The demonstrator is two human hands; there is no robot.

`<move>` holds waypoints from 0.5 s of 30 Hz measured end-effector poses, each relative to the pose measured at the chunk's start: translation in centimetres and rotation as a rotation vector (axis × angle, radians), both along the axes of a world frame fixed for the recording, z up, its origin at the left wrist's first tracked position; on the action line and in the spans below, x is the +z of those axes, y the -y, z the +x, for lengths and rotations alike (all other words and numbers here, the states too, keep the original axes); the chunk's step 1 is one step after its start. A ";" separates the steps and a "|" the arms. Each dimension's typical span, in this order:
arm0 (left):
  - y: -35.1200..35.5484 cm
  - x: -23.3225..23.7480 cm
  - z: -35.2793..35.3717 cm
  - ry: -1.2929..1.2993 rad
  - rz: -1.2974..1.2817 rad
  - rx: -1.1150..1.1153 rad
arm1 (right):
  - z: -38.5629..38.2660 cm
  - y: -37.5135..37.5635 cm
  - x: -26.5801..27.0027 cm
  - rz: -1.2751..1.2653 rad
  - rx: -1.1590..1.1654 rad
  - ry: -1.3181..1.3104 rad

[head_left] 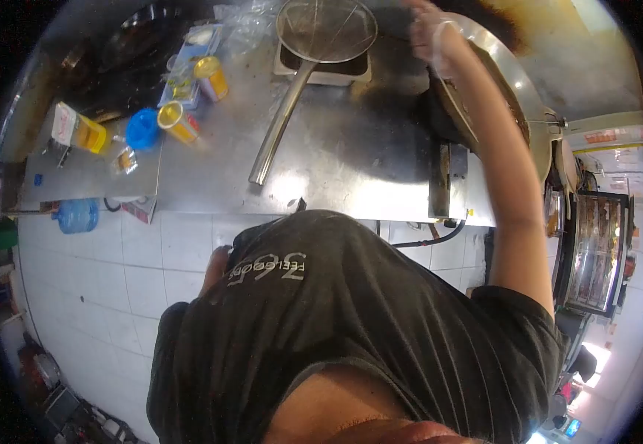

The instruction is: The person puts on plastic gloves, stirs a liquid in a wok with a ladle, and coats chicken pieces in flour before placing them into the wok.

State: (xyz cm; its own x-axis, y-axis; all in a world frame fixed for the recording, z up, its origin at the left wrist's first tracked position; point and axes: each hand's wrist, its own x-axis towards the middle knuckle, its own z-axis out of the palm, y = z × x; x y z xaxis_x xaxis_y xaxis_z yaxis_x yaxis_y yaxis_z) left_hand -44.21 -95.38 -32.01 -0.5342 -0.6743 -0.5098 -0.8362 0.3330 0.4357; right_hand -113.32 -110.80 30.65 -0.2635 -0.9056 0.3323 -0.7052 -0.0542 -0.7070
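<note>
My right arm stretches forward over the left part of a large round metal pan (525, 81) at the upper right. My right hand (434, 37) is near the pan's far left edge, blurred at the top of the view; its fingers and anything in them cannot be made out. A strip of something pale circles the wrist. Low on the left, beside the dark shirt, part of my left arm shows below the counter's edge, and my left hand is hidden. A round mesh strainer (327, 29) with a long metal handle rests over a white-edged device on the steel counter (210, 170).
Two yellow containers (179, 122), a blue round item (142, 129) and a tilted yellow-filled container (85, 133) stand at the left. A dark wok (144, 37) is at the upper left. Below the counter are a blue water bottle (79, 216) and a black hose (432, 240).
</note>
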 end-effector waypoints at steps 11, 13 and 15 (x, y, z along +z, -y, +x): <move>-3.9 9.1 -0.8 0.024 0.221 0.333 | 9.9 -1.2 -13.0 0.574 -0.294 1.140; -4.5 9.1 -0.2 0.023 0.217 0.328 | 8.2 -0.6 -10.8 0.335 -0.398 2.112; -4.8 8.6 0.3 0.024 0.216 0.321 | 5.4 -0.3 -7.3 -0.093 -0.427 3.044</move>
